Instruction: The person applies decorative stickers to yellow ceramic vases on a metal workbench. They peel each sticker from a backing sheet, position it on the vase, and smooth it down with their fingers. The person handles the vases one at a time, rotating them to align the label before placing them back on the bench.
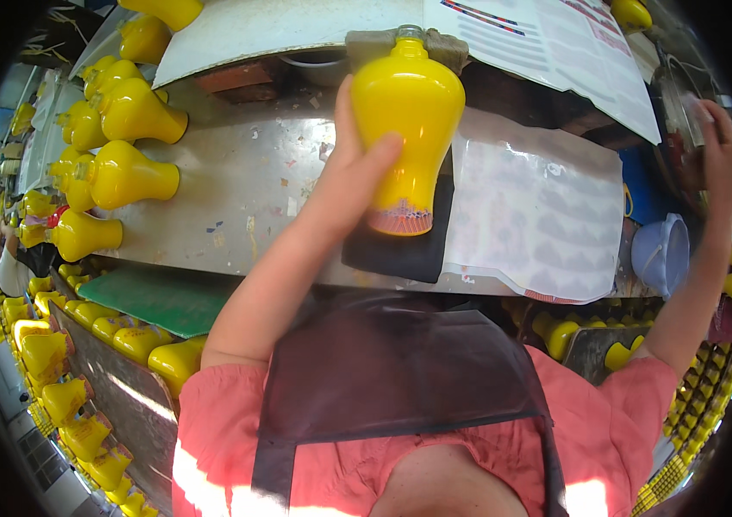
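Note:
A glossy yellow bottle (407,112) with a clear glass neck is gripped by my left hand (364,159), its thumb across the front and fingers round the left side. The neck points to the far side, in front of or against a greyish block (452,50). A patterned purple and orange band (400,215) circles the bottle's base, above a black cloth or pad (404,258) on the table. My right hand (724,153) is raised at the far right beside a dark, shallow container (679,112). Its fingers look stretched and slightly apart, though blurred; nothing plainly shows in them.
Several yellow bottles (124,177) lie at the table's left. Right of the black pad is a pale printed sheet (534,202), with another decal sheet (547,52) on the far board. A bluish bucket (660,254) is at right. Crates (116,379) of bottles flank me.

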### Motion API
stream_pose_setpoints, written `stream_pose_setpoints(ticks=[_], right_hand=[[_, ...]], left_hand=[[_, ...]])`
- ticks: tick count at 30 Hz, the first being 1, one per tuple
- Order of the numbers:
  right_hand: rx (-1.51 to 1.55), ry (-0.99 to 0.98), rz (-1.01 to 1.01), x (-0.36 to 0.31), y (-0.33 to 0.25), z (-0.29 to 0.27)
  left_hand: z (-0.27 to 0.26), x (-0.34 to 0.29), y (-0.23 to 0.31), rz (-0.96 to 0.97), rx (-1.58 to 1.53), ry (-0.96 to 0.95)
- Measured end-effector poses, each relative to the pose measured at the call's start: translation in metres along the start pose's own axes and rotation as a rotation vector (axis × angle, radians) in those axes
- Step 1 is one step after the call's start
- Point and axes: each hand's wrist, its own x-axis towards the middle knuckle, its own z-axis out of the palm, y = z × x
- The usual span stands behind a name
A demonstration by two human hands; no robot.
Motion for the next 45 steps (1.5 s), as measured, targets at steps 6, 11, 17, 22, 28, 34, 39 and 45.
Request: stream_pose_setpoints(ticks=[6,11,17,22,28,34,39,45], right_hand=[[0.777,-0.397,-0.154,-0.109,-0.242,0.007],[1.116,-0.570,-0.197,-0.125,-0.344,0.018],[1.039,-0.515,-0.025,-0.129,-0.368,0.054],[0.848,-0.305,-0.183,-0.123,-0.373,0.062],[1.009,-0.347,0.118,-0.085,-0.380,0.065],[0.778,-0.431,0.007,-0.098,-0.374,0.068],[0.844,-0.448,0.109,-0.105,-0.376,0.078],[0.811,-0.421,0.113,-0.102,-0.380,0.080]], left_hand=[[-0.005,0.003,0.007,-0.100,-0.159,-0.077],[-0.001,0.008,0.013,-0.154,-0.457,-0.019],[0.001,-0.006,0.009,0.024,0.028,-0.027],[0.001,0.000,-0.001,0.062,0.149,0.032],[0.001,-0.004,-0.005,0.079,0.125,0.097],[0.000,-0.008,0.002,0.037,0.271,0.105],[-0.003,-0.006,0.001,0.087,0.506,0.122],[-0.006,-0.004,-0.010,0.077,0.191,0.057]])
